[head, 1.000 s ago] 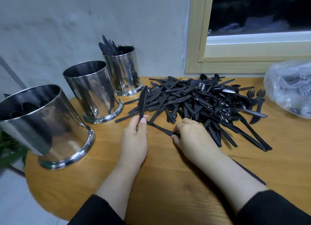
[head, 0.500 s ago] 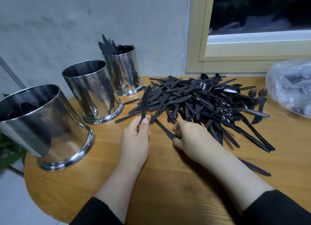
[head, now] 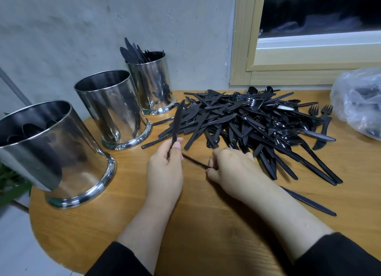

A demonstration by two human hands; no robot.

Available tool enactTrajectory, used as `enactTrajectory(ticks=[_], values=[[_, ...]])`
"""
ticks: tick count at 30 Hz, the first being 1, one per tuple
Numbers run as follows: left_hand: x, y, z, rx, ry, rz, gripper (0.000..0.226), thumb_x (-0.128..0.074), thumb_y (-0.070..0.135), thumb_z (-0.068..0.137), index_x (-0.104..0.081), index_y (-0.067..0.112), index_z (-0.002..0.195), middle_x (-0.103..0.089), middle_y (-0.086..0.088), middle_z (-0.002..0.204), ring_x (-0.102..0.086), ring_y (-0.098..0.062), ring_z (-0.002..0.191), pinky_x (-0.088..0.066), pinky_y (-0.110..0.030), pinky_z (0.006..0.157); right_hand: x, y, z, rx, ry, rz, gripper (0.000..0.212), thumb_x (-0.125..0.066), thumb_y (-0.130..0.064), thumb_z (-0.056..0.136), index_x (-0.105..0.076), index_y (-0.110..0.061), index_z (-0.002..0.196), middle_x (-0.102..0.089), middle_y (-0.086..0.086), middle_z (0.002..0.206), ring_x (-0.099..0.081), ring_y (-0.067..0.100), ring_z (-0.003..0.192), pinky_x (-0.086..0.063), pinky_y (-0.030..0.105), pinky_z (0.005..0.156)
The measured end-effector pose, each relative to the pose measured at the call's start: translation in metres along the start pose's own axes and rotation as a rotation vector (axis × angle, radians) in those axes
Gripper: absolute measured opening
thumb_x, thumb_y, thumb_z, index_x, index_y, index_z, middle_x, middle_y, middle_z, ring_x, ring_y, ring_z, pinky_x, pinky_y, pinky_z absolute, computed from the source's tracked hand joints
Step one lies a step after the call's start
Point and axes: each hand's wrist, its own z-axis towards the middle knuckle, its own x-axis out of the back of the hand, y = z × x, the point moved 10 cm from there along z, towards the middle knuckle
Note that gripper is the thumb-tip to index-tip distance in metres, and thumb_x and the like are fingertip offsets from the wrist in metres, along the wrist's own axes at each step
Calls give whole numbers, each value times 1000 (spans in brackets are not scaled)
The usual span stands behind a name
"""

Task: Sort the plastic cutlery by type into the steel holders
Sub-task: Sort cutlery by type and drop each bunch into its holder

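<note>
2 knives held: left hand [head: 165, 168] grip pinches knife [head: 177, 124] upright, right hand [head: 231, 168] grip pinches 2nd knife [head: 309, 202] flat.

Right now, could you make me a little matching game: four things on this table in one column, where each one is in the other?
Things:
1. Knife
2. Far holder
3. Plastic bag
4. Cutlery pile

Places:
A. Table's right edge
B. Against the wall, knives inside
C. In the left hand
D. Middle of the table, under the window

Pairs: 1-C, 2-B, 3-A, 4-D

Soft indoor light, glare, edge distortion
</note>
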Motion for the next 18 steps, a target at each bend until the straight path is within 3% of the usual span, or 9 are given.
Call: enactTrajectory(ticks=[2, 5, 6, 8, 10, 12, 15, 17, 18], values=[[4, 8, -2, -56, 23, 55, 25, -45, 27, 107, -70, 24, 106, -62, 12, 80, -52, -1, 60, -39, -13, 57, 6, -5, -2, 66, 48, 62, 10, -60, -34, 97, -58, -26, 92, -64, -7, 90, -59, 15, 90, -44, 40, 100], [10, 24, -5, -176, 70, 140, 22, -47, 21, 106, -68, 27, 108, -64, 21, 101, -56, 12, 97, -39, -3, 80, 30, -3, -9, 95, 129, 266, 10, -65, -35, 95, -63, -28, 89, -68, -10, 85, -61, 7, 79, -53, 28, 77], [10, 26, -5, -206, 67, 168, 22, -47, 22, 106, -68, 26, 109, -64, 22, 103, -56, 10, 103, -41, -6, 87, 39, 3, -12, 79, 151, 350, 10, -67, -35, 95, -65, -29, 86, -68, -11, 80, -61, 5, 72, -52, 26, 69], [-1, 30, -4, -264, 13, 247, 30, -44, 28, 104, -72, 21, 113, -68, 17, 107, -59, -2, 108, -47, -25, 97, 52, 20, -18, 23, 179, 561, 11, -70, -30, 93, -69, -28, 82, -68, -10, 70, -55, 8, 55, -47, 26, 57], [-19, 41, -9, -380, -56, 378, 40, -40, 33, 104, -73, 18, 121, -69, 12, 111, -59, -12, 109, -48, -34, 96, 56, 41, -23, -56, 162, 778, 11, -70, -21, 92, -74, -21, 83, -68, -5, 64, -52, 6, 49, -43, 23, 51], [-45, 54, -20, -510, -155, 486, 41, -40, 32, 105, -69, 14, 127, -68, 9, 109, -59, -15, 104, -44, -32, 91, 52, 58, -26, -127, 117, 1021, 13, -68, -15, 93, -76, -12, 84, -70, 3, 66, -57, 11, 57, -47, 24, 57], [-77, 52, -26, -422, -327, 447, 36, -37, 30, 109, -62, 23, 134, -60, 18, 106, -55, -2, 93, -47, -25, 80, 55, 78, -27, -159, 133, 1321, 25, -61, -23, 99, -75, -4, 88, -69, 10, 70, -59, 15, 60, -48, 25, 57], [-86, 56, -27, -344, -353, 355, 27, -35, 35, 107, -60, 36, 117, -57, 18, 90, -54, 4, 81, -47, -19, 77, 75, 104, -33, -162, 264, 1330, 38, -53, -33, 103, -73, -3, 92, -69, 14, 70, -60, 17, 59, -47, 23, 54], [-90, 58, -26, -285, -357, 279, 21, -36, 36, 107, -55, 43, 104, -56, 15, 83, -54, 4, 76, -45, -17, 75, 89, 121, -39, -161, 356, 1218, 41, -51, -36, 103, -73, -4, 91, -68, 15, 69, -59, 18, 58, -45, 24, 52]])
